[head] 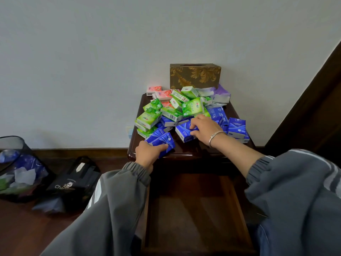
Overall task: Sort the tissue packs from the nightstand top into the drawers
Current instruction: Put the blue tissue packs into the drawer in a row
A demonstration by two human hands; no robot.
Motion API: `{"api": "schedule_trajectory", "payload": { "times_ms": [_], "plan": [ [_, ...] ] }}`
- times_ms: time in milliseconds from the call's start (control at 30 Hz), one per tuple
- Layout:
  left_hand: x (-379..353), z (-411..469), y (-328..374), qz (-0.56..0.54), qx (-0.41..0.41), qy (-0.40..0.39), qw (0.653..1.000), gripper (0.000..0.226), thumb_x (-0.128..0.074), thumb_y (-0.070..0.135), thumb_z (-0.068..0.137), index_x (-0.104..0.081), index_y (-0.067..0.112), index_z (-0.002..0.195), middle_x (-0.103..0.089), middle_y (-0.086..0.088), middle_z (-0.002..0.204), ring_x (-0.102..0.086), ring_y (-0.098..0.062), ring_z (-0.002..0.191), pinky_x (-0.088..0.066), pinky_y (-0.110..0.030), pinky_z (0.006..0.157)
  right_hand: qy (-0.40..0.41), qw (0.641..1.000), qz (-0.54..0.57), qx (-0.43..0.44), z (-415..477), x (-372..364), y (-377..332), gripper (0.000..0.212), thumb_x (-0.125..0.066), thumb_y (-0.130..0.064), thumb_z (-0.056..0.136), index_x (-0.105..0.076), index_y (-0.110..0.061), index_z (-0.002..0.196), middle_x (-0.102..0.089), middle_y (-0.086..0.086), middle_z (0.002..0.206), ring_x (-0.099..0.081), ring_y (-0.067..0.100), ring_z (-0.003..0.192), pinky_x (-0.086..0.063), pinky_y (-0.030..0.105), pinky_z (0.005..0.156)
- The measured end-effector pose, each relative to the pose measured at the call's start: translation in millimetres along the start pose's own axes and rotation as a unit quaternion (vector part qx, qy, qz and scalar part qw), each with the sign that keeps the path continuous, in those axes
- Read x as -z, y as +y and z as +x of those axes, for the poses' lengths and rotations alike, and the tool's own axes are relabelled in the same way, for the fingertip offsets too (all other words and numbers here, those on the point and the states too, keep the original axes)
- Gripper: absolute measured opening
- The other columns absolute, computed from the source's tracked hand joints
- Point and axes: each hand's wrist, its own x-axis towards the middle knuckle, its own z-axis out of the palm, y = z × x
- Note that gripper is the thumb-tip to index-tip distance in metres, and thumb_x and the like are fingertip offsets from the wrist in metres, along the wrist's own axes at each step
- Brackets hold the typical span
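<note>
- Far left, on the floor: a mesh bin (17, 169) with wrappers inside and a dark bag (73, 182) beside it, both well apart from the work.
- At the front left corner of the surface (186, 151): left hand (147, 154) closed around a small bunch of blue packs (162, 140), fingers wrapped over the near end, thumb side hidden.
- Behind and above that: green packs (149, 118) heaped at the left edge, pink packs (162, 95) at the back by the wall.
- Centre: right hand (203, 127) pressed down over another blue pack (184, 133), fingers curled at its edges; lifted or only pinned, cannot tell.
- Below centre: open drawer (193, 209), seemingly bare inside, directly under both hands.
- Right: more blue packs (237, 127) standing near the edge, pale purple packs (221, 94) by the patterned tissue box (195, 75) at the back.
- Handling, as a judgement: light, soft, squashy under a glossy film, so likely slippery when stacked; best pinched across the short sides or the flat faces, a few at once, without squeezing hard enough to make the bunch fan out.
- Loose heap likely to slide if pulled from the bottom.
</note>
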Motion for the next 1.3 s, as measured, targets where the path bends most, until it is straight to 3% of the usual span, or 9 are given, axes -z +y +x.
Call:
{"api": "schedule_trajectory", "payload": {
  "times_ms": [133,333,433,533,633,800,967,1133,1300],
  "plan": [
    [10.8,-5.5,-6.0,-0.003,-0.037,-0.035,0.999,0.066,-0.088,0.031,0.063,-0.051,0.008,0.114,-0.060,-0.010,0.118,-0.062,-0.024,0.104,-0.055,-0.044,0.089,-0.054,0.998,-0.013,-0.005,15.2,13.5,-7.0,0.023,-0.072,-0.024,0.078,-0.055,-0.017,0.093,-0.049,0.005,0.110,-0.052,0.025,0.099,-0.043,0.035,0.079],
    [25.5,-6.4,-17.6,-0.004,-0.101,-0.108,0.989,0.054,-0.084,0.024,0.069,-0.051,0.016,0.112,-0.065,-0.007,0.118,-0.065,-0.020,0.102,-0.054,-0.038,0.090,-0.097,0.987,-0.127,0.023,21.4,10.8,-10.6,0.067,-0.076,-0.029,0.075,-0.041,-0.020,0.130,-0.043,0.007,0.127,-0.051,0.029,0.113,-0.048,0.041,0.088],
    [30.1,-2.6,-21.8,-0.029,-0.089,-0.130,0.987,0.062,-0.084,0.026,0.069,-0.052,0.013,0.120,-0.067,-0.006,0.116,-0.066,-0.021,0.103,-0.053,-0.045,0.095,-0.103,0.980,-0.168,0.039,24.2,9.6,-9.8,0.072,-0.075,-0.037,0.075,-0.039,-0.020,0.135,-0.042,0.007,0.129,-0.047,0.028,0.117,-0.048,0.042,0.090],
    [32.0,1.5,-20.6,-0.046,-0.071,-0.150,0.985,0.065,-0.084,0.031,0.068,-0.052,0.012,0.122,-0.068,-0.007,0.115,-0.068,-0.021,0.100,-0.055,-0.043,0.092,-0.185,0.969,-0.158,0.049,29.2,16.8,-12.0,0.077,-0.067,-0.045,0.080,-0.032,-0.015,0.142,-0.039,0.008,0.138,-0.043,0.028,0.125,-0.042,0.041,0.100],
    [32.7,3.4,-19.1,-0.055,-0.060,-0.162,0.983,0.064,-0.083,0.031,0.069,-0.052,0.011,0.122,-0.069,-0.007,0.113,-0.069,-0.021,0.099,-0.056,-0.041,0.090,-0.248,0.955,-0.153,0.051,36.5,29.1,-17.8,0.062,-0.051,-0.039,0.093,-0.031,-0.012,0.144,-0.041,0.010,0.143,-0.043,0.028,0.128,-0.037,0.038,0.105],
    [36.6,4.5,-20.5,-0.042,-0.067,-0.175,0.981,0.064,-0.082,0.031,0.071,-0.051,0.011,0.123,-0.068,-0.007,0.114,-0.068,-0.019,0.099,-0.057,-0.036,0.087,-0.245,0.959,-0.135,0.043,43.4,37.8,-27.3,0.042,-0.067,-0.026,0.084,-0.046,-0.013,0.118,-0.057,0.009,0.117,-0.054,0.026,0.098,-0.044,0.037,0.084],
    [38.5,5.3,-24.4,-0.047,-0.074,-0.183,0.979,0.064,-0.082,0.030,0.071,-0.050,0.013,0.124,-0.067,-0.005,0.115,-0.067,-0.019,0.102,-0.055,-0.039,0.093,-0.269,0.947,-0.169,0.046,37.6,33.1,-36.4,0.051,-0.078,-0.032,0.073,-0.035,-0.015,0.096,-0.047,0.002,0.082,-0.047,0.021,0.072,-0.040,0.032,0.060],
    [37.1,5.7,-28.9,-0.049,-0.088,-0.172,0.980,0.065,-0.082,0.030,0.071,-0.049,0.015,0.125,-0.065,-0.005,0.119,-0.065,-0.019,0.106,-0.052,-0.042,0.097,-0.232,0.960,-0.150,0.035,31.4,24.8,-37.0,0.082,-0.083,-0.031,0.068,-0.031,-0.008,0.127,-0.056,0.012,0.114,-0.057,0.031,0.101,-0.050,0.039,0.081],
    [32.6,0.5,-33.6,-0.070,-0.094,-0.147,0.982,0.067,-0.084,0.032,0.068,-0.049,0.019,0.123,-0.065,-0.002,0.118,-0.066,-0.016,0.103,-0.054,-0.041,0.095,-0.196,0.943,-0.266,0.045,28.3,18.1,-36.6,0.089,-0.079,-0.049,0.066,-0.036,-0.010,0.134,-0.043,0.012,0.131,-0.039,0.030,0.121,-0.042,0.040,0.097]
  ]
}}
